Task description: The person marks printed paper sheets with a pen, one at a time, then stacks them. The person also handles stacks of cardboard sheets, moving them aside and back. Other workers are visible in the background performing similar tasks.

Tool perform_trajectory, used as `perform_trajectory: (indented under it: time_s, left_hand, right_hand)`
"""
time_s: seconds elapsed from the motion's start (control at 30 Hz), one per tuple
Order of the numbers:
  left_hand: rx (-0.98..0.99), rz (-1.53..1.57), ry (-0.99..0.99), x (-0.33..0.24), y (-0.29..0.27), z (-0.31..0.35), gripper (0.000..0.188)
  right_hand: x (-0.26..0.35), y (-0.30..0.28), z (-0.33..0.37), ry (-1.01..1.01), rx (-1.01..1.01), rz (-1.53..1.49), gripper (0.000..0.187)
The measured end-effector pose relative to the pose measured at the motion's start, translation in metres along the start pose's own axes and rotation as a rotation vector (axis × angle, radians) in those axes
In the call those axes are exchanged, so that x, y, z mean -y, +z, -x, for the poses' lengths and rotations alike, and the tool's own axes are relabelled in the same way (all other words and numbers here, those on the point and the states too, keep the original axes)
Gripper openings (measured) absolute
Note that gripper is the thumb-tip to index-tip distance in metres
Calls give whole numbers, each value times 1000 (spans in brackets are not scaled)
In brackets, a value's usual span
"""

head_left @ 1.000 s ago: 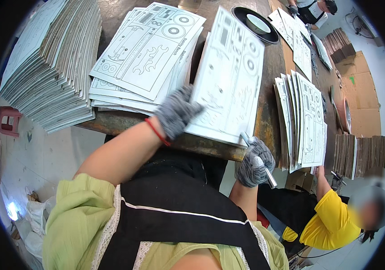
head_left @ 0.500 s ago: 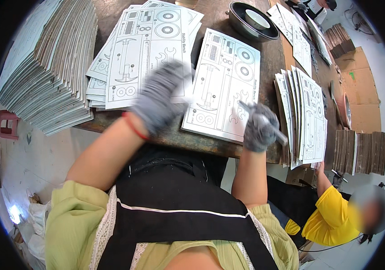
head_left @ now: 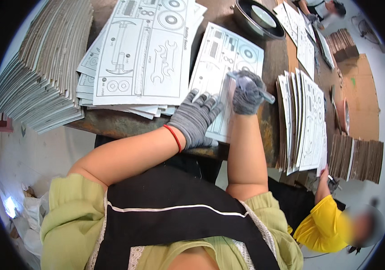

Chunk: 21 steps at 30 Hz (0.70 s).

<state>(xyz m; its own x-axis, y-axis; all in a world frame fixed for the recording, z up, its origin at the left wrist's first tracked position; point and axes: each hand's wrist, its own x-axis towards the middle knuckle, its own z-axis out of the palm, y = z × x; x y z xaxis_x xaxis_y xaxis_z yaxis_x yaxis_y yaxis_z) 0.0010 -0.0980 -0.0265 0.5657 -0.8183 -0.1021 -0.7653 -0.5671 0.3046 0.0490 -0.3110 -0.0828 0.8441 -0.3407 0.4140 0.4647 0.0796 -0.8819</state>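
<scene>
My left hand (head_left: 194, 118), in a grey striped knit glove with a red band at the wrist, lies flat with fingers spread on a white printed board (head_left: 206, 54). The board bears line drawings of tools and rings and rests at the table's front edge. Just to the right, my gloved right hand (head_left: 249, 93) is closed around a grey rod-shaped tool (head_left: 268, 96), held slantwise over the same board. Its exact kind I cannot make out. Both hands cover parts of the print. Left of my left hand sits a loose, uneven pile of similar printed boards (head_left: 161, 40).
A tall stack of boards (head_left: 53, 67) leans at the far left. More boards (head_left: 307, 121) stand fanned at the right, beside a person in yellow (head_left: 320, 225). Behind lies a dark bowl (head_left: 242, 18) with a white dish inside; another person (head_left: 320, 11) works farther off.
My left hand has come down from over the left pile onto the printed board. My right hand, still holding the tool, has moved up and slightly left. The view has shifted a little.
</scene>
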Motion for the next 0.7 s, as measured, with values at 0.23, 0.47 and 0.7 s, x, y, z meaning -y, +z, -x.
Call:
perform_trajectory:
  time_s: [0.23, 0.47, 0.7]
  left_hand:
    - [-3, -94, -138, -2, 13, -3, 108]
    - [20, -61, -167, -5, 9, -2, 105]
    - [103, -80, -146, -2, -12, 9, 107]
  right_hand:
    - [39, 25, 41, 155, 86, 192, 23]
    - [121, 37, 162, -267, 321, 1177, 14]
    - [126, 19, 146, 32, -25, 153, 7]
